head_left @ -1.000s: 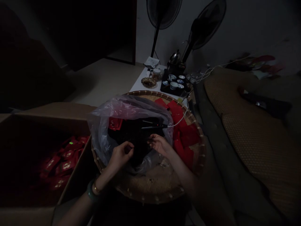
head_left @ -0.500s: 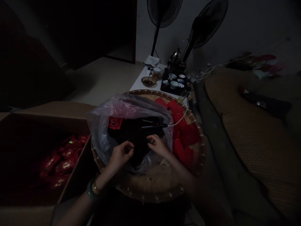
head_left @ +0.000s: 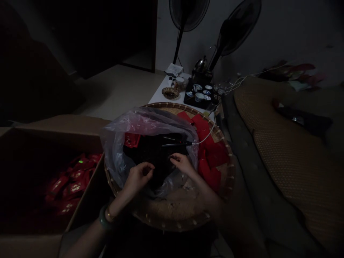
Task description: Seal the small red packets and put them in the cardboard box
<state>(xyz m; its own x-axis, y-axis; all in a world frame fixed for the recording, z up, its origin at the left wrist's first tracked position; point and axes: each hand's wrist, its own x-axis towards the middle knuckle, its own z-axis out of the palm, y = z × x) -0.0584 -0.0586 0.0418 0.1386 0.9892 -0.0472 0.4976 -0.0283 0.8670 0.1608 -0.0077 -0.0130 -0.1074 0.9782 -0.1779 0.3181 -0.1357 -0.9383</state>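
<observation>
A clear plastic bag [head_left: 113, 143] lies open in a round woven bamboo tray [head_left: 172, 216], with dark loose stuff [head_left: 150, 154], perhaps tea leaves, inside. My left hand [head_left: 139, 175] is over the bag's near left part, its fingers curled toward the thumb; what they hold, if anything, does not show. To its right, my right hand [head_left: 181, 162] pinches a small dark clump over the dark stuff. Just beyond it rests a slim black tong-like tool [head_left: 176, 143] on a white cord. Red packets [head_left: 131, 139] sit at the bag's left side.
Flat red pouches [head_left: 212, 157] cover the tray's right side. At left stands a cardboard box [head_left: 83, 208] holding several shiny red packets [head_left: 75, 186]. Behind the tray, a white table [head_left: 158, 95] carries a black tea tray [head_left: 192, 99] with cups. A woven mat [head_left: 285, 157] lies at right.
My right hand has shifted slightly, and the dark clump at its fingertips shows more clearly. My left hand has barely moved.
</observation>
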